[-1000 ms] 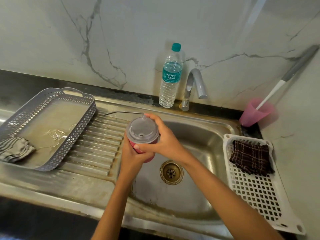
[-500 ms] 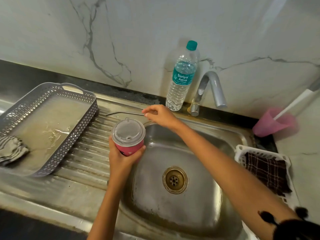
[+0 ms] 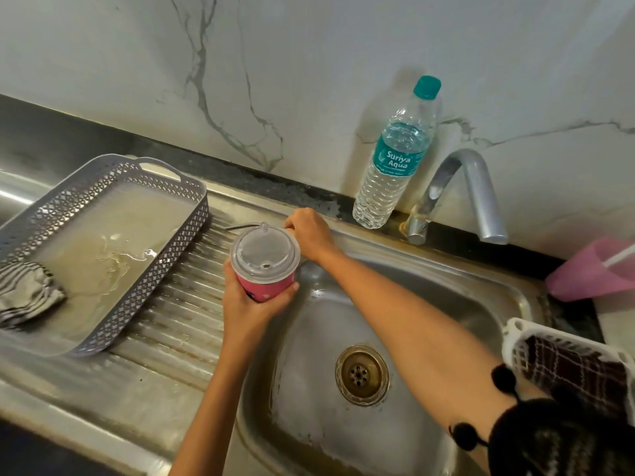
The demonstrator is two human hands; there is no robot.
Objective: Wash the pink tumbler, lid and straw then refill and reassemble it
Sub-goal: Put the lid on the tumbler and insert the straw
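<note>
My left hand [image 3: 248,304] grips the pink tumbler [image 3: 266,288] from below, holding it upright over the left rim of the sink basin. A translucent lid [image 3: 264,253] sits on top of the tumbler. The metal straw [image 3: 240,225] lies on the ribbed drainboard just behind the tumbler. My right hand [image 3: 309,233] reaches across the sink and its fingers are closed on the straw's right end; the lid hides part of that grip.
A grey perforated tray [image 3: 144,290] with a striped cloth [image 3: 25,297] sits on the drainboard at left. A water bottle [image 3: 395,159] and the tap [image 3: 460,194] stand behind the sink. A pink cup [image 3: 591,273] and a white basket [image 3: 515,334] holding a dark checked cloth are at right.
My right hand left the lid, reached back to the straw on the drainboard and closed on its end. The left hand kept hold of the lidded tumbler.
</note>
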